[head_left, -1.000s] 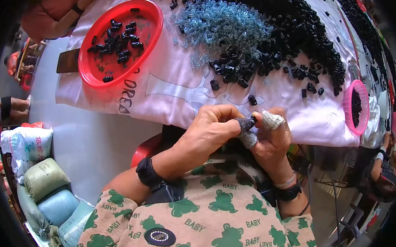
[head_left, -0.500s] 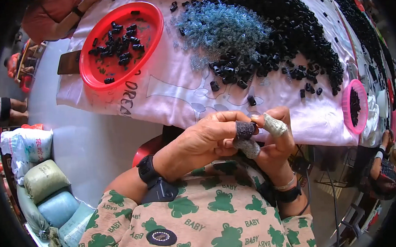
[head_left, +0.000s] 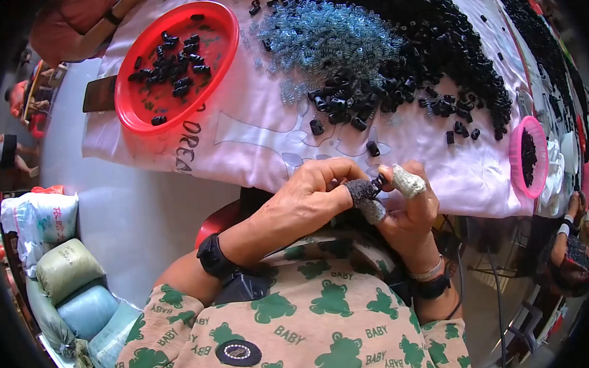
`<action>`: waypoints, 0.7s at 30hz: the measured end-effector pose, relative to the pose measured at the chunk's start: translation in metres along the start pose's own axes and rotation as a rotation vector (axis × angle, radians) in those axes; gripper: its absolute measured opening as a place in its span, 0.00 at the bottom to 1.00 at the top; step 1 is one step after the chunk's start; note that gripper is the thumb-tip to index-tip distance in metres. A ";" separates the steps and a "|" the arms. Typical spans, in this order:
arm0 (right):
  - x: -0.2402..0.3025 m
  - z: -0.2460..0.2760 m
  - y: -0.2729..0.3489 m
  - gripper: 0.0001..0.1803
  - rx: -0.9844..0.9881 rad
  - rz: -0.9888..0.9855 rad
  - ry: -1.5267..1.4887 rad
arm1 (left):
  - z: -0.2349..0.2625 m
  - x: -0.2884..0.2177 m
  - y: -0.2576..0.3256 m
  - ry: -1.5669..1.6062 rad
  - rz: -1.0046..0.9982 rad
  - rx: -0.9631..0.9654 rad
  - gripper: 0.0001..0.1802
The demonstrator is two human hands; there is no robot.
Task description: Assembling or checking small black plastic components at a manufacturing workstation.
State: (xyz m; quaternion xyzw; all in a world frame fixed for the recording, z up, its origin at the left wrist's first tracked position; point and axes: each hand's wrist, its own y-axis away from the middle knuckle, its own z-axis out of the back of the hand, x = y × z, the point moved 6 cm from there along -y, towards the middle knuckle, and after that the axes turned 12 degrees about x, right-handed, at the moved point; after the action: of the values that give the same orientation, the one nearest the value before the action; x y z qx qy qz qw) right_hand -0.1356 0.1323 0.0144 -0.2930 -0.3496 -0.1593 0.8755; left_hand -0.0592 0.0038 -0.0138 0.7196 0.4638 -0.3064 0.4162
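Note:
In front of my chest, just off the near table edge, my left hand (head_left: 315, 196) and my right hand (head_left: 412, 208) meet around a small black plastic part (head_left: 377, 183). Thumbs and forefingers of both hands pinch it; grey and whitish cloth wraps cover several fingertips. The part looks like the short black cylinders lying nearby, though the fingers hide most of it. A loose black cylinder (head_left: 372, 148) lies on the cloth just beyond my hands. Farther back spreads a heap of clear bluish coil springs (head_left: 330, 39), bordered by a large pile of black cylinders (head_left: 460, 48).
A red round tray (head_left: 122, 93) at the left holds several black parts. The pink basket (head_left: 545, 154) at the right edge contains small dark pieces. Pale cloth (head_left: 240, 167) covers the table. Stuffed sacks (head_left: 69, 266) lean at the lower left. Other people sit at the far left and right.
The black part between my fingers shows more now, tilted upward. My left hand has shifted slightly left, and my fingers have changed their grip around the part.

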 end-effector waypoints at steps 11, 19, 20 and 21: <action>0.013 0.003 -0.004 0.24 0.038 0.175 0.075 | -0.008 0.009 -0.002 0.397 -0.042 0.190 0.07; 0.015 0.003 -0.009 0.22 -0.009 0.137 -0.017 | -0.010 0.006 -0.002 0.457 -0.040 0.185 0.08; 0.015 0.003 -0.009 0.22 -0.010 0.141 -0.017 | -0.009 0.004 -0.001 0.452 -0.075 0.183 0.08; 0.014 0.003 -0.008 0.21 -0.001 0.141 0.009 | -0.009 0.004 -0.001 0.452 -0.076 0.185 0.08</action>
State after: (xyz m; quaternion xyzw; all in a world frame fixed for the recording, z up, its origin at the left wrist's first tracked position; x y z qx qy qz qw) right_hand -0.1308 0.1267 0.0290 -0.3165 -0.3242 -0.0985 0.8860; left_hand -0.0584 0.0132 -0.0132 0.7870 0.5418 -0.1942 0.2224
